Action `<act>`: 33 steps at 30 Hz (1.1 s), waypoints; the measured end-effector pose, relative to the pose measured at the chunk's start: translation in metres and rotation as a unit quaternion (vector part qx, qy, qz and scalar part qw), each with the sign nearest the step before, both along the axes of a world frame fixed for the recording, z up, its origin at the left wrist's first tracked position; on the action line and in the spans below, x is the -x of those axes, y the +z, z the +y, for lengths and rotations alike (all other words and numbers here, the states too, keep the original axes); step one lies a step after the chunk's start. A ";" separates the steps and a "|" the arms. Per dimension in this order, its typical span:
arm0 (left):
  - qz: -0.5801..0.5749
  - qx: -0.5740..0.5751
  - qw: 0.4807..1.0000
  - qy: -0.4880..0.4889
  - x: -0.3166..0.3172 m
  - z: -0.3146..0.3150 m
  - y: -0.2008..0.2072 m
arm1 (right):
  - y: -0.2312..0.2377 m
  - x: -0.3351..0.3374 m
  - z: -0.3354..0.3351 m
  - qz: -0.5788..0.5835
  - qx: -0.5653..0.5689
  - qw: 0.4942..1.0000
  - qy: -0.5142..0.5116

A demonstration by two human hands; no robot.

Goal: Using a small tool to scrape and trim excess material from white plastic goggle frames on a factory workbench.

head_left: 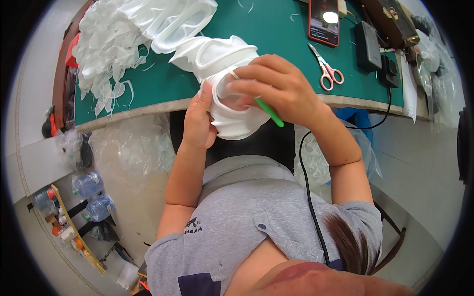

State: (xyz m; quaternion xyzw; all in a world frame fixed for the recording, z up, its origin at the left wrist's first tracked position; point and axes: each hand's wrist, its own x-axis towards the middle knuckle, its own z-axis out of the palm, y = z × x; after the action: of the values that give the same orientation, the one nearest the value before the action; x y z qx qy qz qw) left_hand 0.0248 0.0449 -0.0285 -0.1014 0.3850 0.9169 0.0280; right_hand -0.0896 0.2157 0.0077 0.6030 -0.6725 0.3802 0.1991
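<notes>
My left hand is closed on the edge of a white piece with wavy, curved rims, thumb on top. This piece hangs over the table's near edge, joined to or touching more white wavy pieces that run back across the table. My right hand is bent over its round opening, fingers at the inner rim. A slim tool with a bright green handle sticks out below the right palm; its working end is hidden. Something thin and translucent white shows by the right fingertips, too unclear to name.
Thin white offcuts are heaped at the table's left. Pink-handled scissors lie right of my hands on the green tabletop, near a red-cased phone and a black box. A black cable hangs past my right arm.
</notes>
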 end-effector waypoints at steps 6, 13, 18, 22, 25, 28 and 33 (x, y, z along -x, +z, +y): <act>-0.032 0.060 0.997 0.033 0.002 0.004 -0.001 | -0.010 -0.006 -0.015 0.113 -0.005 0.993 -0.020; -0.108 0.042 0.988 0.101 0.008 0.017 0.015 | -0.015 0.003 -0.017 0.128 0.005 0.992 0.001; -0.017 0.034 0.999 -0.001 -0.001 -0.008 -0.005 | -0.006 0.010 0.014 -0.046 0.062 0.995 -0.060; -0.024 -0.045 0.998 -0.027 -0.004 -0.011 0.004 | 0.008 0.013 0.068 -0.138 0.036 0.954 -0.263; -0.046 -0.055 0.997 -0.037 -0.007 -0.013 0.010 | 0.014 0.009 0.100 -0.311 -0.057 0.873 -0.371; -0.035 -0.071 0.995 -0.060 -0.005 -0.012 0.005 | 0.000 0.007 0.120 -0.272 -0.186 0.834 -0.443; -0.002 -0.069 0.993 -0.095 -0.002 -0.009 -0.003 | -0.004 0.025 0.126 -0.350 -0.244 0.809 -0.404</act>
State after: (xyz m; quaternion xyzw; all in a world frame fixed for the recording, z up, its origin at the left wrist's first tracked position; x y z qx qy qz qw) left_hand 0.0269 0.0356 -0.0319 -0.0643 0.3288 0.9342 0.1226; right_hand -0.1150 0.3419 0.0040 0.1319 -0.9500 0.2746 -0.0678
